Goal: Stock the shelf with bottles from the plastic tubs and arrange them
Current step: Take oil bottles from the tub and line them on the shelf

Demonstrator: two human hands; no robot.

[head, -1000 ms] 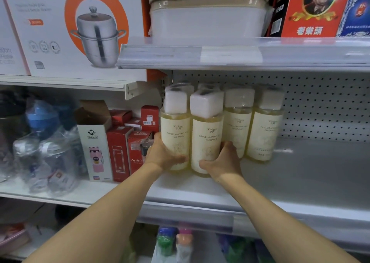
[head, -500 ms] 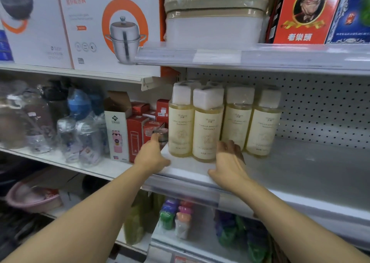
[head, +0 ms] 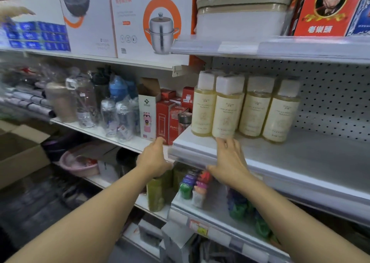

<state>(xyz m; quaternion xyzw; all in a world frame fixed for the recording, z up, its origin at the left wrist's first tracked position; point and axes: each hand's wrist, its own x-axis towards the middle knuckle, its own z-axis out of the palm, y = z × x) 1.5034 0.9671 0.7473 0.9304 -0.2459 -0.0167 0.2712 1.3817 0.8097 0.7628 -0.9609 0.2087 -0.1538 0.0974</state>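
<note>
4 pale yellow bottles (head: pixel 228 110) with white square caps are standing upright in the front row on the grey shelf (head: pixel 312 162), their long axes vertical, with at least 1 more cap peeking out behind them. Both hands are sitting at the shelf's front lip, below and in front of the bottles and holding nothing. The right hand (head: pixel 230 162) is lying over the lip with its fingers loosely extended, the fingertips just beside the base of the 2nd bottle from the left; whether they are touching it is hard to tell. The left hand (head: pixel 155 158) is hanging off the shelf's left corner, fingers relaxed, farther from the bottles, so the right hand is the nearer one. To the right of the bottles the shelf is lying bare, which looks like the space left to fill. No plastic tubs holding bottles are showing anywhere, and the left side is blurring, so the wrapped goods there are hard to make out.
</note>
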